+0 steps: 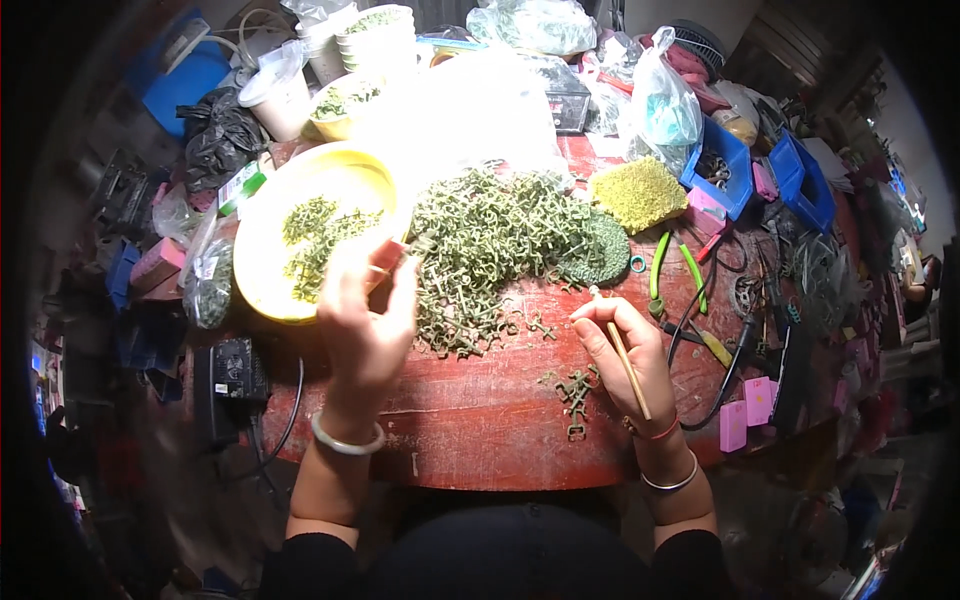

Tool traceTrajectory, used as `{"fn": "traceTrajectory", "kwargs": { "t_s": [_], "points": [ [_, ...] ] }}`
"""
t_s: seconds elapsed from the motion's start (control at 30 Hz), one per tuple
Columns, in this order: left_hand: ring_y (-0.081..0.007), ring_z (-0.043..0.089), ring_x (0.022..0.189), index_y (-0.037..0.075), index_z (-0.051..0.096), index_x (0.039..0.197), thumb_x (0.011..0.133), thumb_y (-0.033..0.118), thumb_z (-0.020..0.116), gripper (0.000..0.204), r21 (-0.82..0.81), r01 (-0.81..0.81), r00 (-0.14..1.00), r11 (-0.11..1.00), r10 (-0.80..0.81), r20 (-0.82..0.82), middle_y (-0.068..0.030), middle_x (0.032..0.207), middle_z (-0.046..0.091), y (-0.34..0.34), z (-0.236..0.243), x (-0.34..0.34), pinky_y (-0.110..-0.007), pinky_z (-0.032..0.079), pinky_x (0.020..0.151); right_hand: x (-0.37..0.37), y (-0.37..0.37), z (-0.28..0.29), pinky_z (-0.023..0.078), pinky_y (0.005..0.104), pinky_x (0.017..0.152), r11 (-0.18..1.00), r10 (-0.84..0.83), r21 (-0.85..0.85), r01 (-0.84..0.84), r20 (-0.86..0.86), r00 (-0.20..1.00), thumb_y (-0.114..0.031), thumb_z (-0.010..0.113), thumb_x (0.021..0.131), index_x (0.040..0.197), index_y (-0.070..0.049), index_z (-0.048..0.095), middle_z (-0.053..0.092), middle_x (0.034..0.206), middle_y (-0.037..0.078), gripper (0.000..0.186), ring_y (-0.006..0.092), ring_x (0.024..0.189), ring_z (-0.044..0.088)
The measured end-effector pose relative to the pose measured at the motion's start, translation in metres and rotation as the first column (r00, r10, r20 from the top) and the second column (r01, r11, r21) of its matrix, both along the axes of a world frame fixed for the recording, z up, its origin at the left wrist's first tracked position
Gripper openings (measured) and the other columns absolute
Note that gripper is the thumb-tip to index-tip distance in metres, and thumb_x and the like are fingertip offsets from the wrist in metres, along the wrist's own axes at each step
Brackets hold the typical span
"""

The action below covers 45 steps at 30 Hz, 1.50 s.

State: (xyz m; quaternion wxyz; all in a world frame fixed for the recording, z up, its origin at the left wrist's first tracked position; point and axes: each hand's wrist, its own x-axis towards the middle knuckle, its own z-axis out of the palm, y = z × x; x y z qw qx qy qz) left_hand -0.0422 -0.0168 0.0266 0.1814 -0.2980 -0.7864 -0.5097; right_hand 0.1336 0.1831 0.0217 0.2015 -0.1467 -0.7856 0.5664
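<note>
My left hand (365,310) is raised at the right edge of a yellow tray (265,250) that holds small green wax-like pieces (310,225); its fingers are pinched, and what they hold is too small to make out. My right hand (625,360) grips a thin wooden-handled stick tool (630,370), with a small pale bit at its tip. Between and behind my hands spreads a large heap of similar green pieces (480,230). A few joined pieces (575,400) lie just left of my right hand on the red worktable (470,420).
Right of the heap are a green textured disc (595,250), a yellow rough block (640,190), pliers (690,270), blue bins (800,175), cables and pink blocks (760,400). A black power unit (225,390) sits at left. Bags, pails (270,95) and cups crowd the back.
</note>
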Motion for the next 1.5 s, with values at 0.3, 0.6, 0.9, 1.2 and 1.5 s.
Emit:
{"fn": "traceTrajectory", "kwargs": {
  "t_s": [0.3, 0.6, 0.9, 1.2, 1.5],
  "points": [
    [-0.0258, 0.066, 0.084, 0.0, 0.058, 0.126, 0.084, 0.002, 0.072, 0.044, -0.247, -0.342, 0.94, 0.907, 0.335, -0.07, -0.0136, 0.09, 0.067, -0.036, 0.004, -0.039, -0.037, 0.053, 0.08, -0.002, 0.002, 0.001, 0.043, 0.0248, 0.058, 0.994, -0.036, 0.106, 0.038, -0.018, 0.999, -0.006, 0.068, 0.093, 0.096, -0.002, 0.066, 0.062, 0.081, 0.005, 0.006, 0.0081, 0.065, 0.052],
    [-0.0086, 0.064, 0.065, -0.001, 0.07, 0.09, 0.088, -0.001, 0.071, 0.002, 0.113, 0.334, 0.907, 0.936, -0.352, 0.233, -0.0037, 0.079, 0.069, 0.023, 0.017, 0.022, -0.023, 0.052, 0.059, -0.004, -0.002, -0.021, 0.05, 0.044, 0.076, 0.745, -0.027, 0.666, -0.016, 0.055, 0.998, -0.008, 0.069, 0.086, 0.092, -0.002, 0.062, 0.059, 0.085, 0.016, 0.011, 0.0346, 0.085, 0.06],
    [-0.0148, 0.059, 0.072, 0.004, 0.068, 0.094, 0.082, 0.003, 0.074, 0.013, -0.039, 0.335, 0.864, 0.941, -0.291, 0.41, -0.0069, 0.088, 0.062, 0.029, -0.019, 0.039, -0.028, 0.049, 0.062, -0.007, -0.003, -0.028, 0.049, 0.0436, 0.075, 0.671, 0.039, 0.73, -0.126, 0.136, 0.99, -0.009, 0.067, 0.083, 0.09, -0.001, 0.059, 0.058, 0.084, 0.016, 0.013, 0.0349, 0.084, 0.059],
    [-0.0331, 0.055, 0.097, 0.005, 0.067, 0.099, 0.071, 0.005, 0.076, 0.029, -0.474, 0.23, 0.932, 0.85, -0.332, -0.144, -0.0136, 0.101, 0.057, 0.032, -0.031, 0.041, -0.042, 0.047, 0.085, 0.005, 0.0, -0.012, 0.049, 0.0414, 0.07, 0.66, 0.19, 0.69, -0.297, 0.228, 0.955, -0.013, 0.072, 0.082, 0.088, -0.003, 0.06, 0.059, 0.078, 0.013, 0.017, 0.0314, 0.078, 0.06],
    [-0.0336, 0.054, 0.1, 0.007, 0.066, 0.102, 0.069, 0.001, 0.074, 0.034, -0.473, 0.381, 0.889, 0.795, -0.456, -0.05, -0.0137, 0.106, 0.056, 0.029, -0.029, 0.042, -0.044, 0.044, 0.089, 0.001, -0.002, -0.007, 0.049, 0.0404, 0.068, 0.731, 0.107, 0.661, -0.167, 0.13, 0.986, -0.011, 0.074, 0.084, 0.092, -0.004, 0.063, 0.059, 0.076, 0.011, 0.015, 0.0297, 0.075, 0.06]
  ]
}}
